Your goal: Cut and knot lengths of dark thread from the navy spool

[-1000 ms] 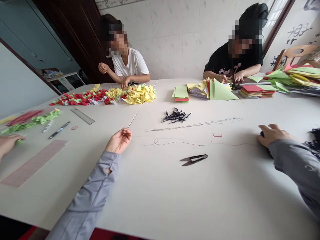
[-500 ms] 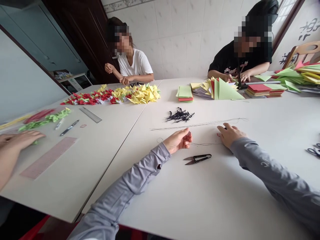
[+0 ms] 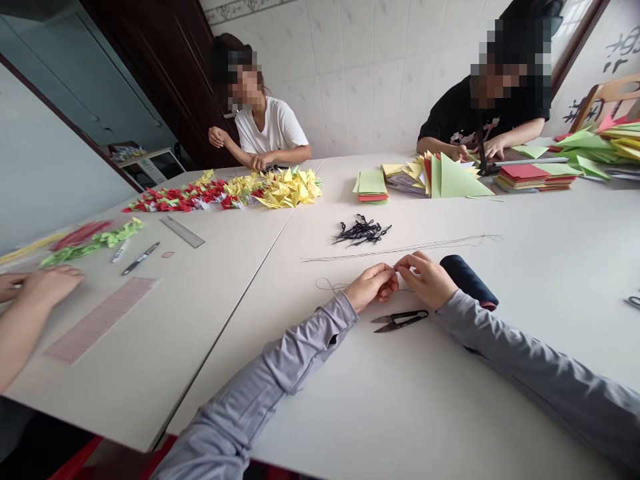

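My left hand (image 3: 371, 287) and my right hand (image 3: 425, 279) meet at the middle of the white table (image 3: 350, 387), fingertips pinched together on a thin dark thread (image 3: 327, 285) that loops to the left. A dark thread spool (image 3: 469, 283) lies just behind my right wrist. Black thread snips (image 3: 400, 320) rest on the table right below both hands. Several long cut threads (image 3: 400, 248) lie stretched out beyond my hands.
A heap of small black loops (image 3: 363, 232) lies further back. Folded paper pieces (image 3: 225, 190) in yellow, red and green, stacked coloured sheets (image 3: 370, 185), a ruler (image 3: 182, 231) and pens (image 3: 140, 257) lie around. Two people sit opposite; another person's hands (image 3: 45, 283) rest at left.
My two hands have come together from far apart and now pinch the thread between them. The dark spool has come into view behind my right wrist.
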Available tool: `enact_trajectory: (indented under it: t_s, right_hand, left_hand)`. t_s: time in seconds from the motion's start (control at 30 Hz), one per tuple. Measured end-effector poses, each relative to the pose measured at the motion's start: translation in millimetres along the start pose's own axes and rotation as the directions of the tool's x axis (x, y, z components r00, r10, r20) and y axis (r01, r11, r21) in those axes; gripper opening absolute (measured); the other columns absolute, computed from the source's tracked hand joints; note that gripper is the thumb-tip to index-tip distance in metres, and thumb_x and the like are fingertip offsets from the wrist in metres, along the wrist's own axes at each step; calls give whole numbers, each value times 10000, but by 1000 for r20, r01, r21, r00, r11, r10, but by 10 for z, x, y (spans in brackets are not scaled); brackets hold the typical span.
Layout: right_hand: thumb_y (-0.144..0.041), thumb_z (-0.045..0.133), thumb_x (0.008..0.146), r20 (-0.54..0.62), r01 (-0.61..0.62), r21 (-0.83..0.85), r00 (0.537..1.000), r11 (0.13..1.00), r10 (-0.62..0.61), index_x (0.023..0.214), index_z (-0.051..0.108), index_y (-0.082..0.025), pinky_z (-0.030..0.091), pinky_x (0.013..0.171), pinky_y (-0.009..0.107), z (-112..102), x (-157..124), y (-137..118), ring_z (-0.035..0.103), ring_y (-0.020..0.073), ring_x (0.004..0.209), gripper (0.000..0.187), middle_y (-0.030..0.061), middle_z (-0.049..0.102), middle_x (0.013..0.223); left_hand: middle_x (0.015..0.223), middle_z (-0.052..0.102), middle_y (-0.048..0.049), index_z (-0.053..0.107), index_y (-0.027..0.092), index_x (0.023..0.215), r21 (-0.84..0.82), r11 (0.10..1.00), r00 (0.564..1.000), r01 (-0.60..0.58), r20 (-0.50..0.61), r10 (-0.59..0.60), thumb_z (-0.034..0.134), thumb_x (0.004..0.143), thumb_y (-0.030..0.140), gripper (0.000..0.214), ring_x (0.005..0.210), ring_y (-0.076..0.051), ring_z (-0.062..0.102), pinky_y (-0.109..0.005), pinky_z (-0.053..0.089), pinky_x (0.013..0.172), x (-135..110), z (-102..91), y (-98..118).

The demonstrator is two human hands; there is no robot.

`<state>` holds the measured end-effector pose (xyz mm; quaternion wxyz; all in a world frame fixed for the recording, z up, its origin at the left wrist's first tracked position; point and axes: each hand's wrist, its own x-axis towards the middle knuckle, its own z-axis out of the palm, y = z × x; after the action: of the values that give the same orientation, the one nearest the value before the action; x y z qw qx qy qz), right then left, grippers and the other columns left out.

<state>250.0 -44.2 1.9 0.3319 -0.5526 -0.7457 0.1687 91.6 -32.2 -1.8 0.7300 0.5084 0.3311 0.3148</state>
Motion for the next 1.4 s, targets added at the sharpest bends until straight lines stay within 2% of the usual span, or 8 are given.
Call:
enact_trajectory:
  t_s: [0.17, 0.37, 0.63, 0.87, 1.03, 1.27, 1.4]
  right_hand:
    - [-514, 522, 774, 49, -90, 304, 996, 948, 79, 736, 576, -176, 492, 664, 301, 45, 29, 72, 564, 171, 761, 344, 68, 596, 809]
    - [-581, 592, 674, 136, -194, 432, 979, 881, 149, 705, 554, -167, 442, 649, 303, 4, 29, 34, 526, 148, 684, 417, 39, 584, 715]
    - [-639, 560, 677, 226, -284, 522, 955, 805, 191, 713, 522, -168, 292, 550, 264, -24, 31, -14, 341, 79, 543, 474, -42, 443, 568]
    - [-618, 578, 699, 208, -280, 593, 959, 755, 193, 734, 523, -176, 343, 590, 274, 39, 28, 52, 428, 102, 575, 447, -17, 518, 591]
    - [-588, 587, 717, 197, -271, 630, 962, 728, 187, 723, 543, -190, 406, 628, 292, 60, 12, 71, 509, 135, 611, 401, 4, 572, 598]
    - [-586, 604, 697, 177, -285, 599, 958, 748, 224, 720, 542, -185, 418, 659, 295, 78, 15, 115, 515, 135, 644, 406, 1, 574, 631]
    - [-591, 630, 667, 169, -307, 656, 950, 689, 263, 730, 533, -189, 426, 694, 300, 114, 25, 146, 510, 125, 656, 419, -7, 557, 666]
  left_hand:
    - [633, 499, 15, 442, 151, 743, 7, 1000, 999, 29, -23, -29, 479, 818, 278, 152, 431, -24, 332, -146, 236, 393, 3, -7, 13]
    - [632, 497, 12, 443, 145, 740, 14, 999, 999, 36, -25, -35, 448, 835, 243, 136, 428, -21, 328, -138, 219, 385, -9, -8, 15]
    - [633, 515, 14, 415, 167, 767, -14, 999, 999, 30, -40, -31, 461, 841, 274, 138, 406, -14, 286, -134, 170, 384, -10, -6, 26]
    - [636, 489, 16, 463, 147, 774, 81, 997, 1000, 16, 6, -17, 427, 869, 388, 262, 419, -14, 279, -145, 165, 385, -10, 16, 28]
    - [646, 480, 27, 468, 147, 777, 128, 992, 1000, 4, 22, -6, 499, 818, 452, 309, 429, -12, 272, -153, 163, 395, -15, 18, 20]
    - [639, 461, 38, 480, 144, 772, 179, 984, 999, -23, 34, 18, 535, 792, 461, 322, 440, -9, 255, -157, 159, 407, -36, 12, 14]
    - [634, 452, 41, 490, 142, 765, 167, 986, 999, -26, 51, 18, 555, 777, 481, 345, 436, -7, 240, -165, 147, 407, -33, 4, 15]
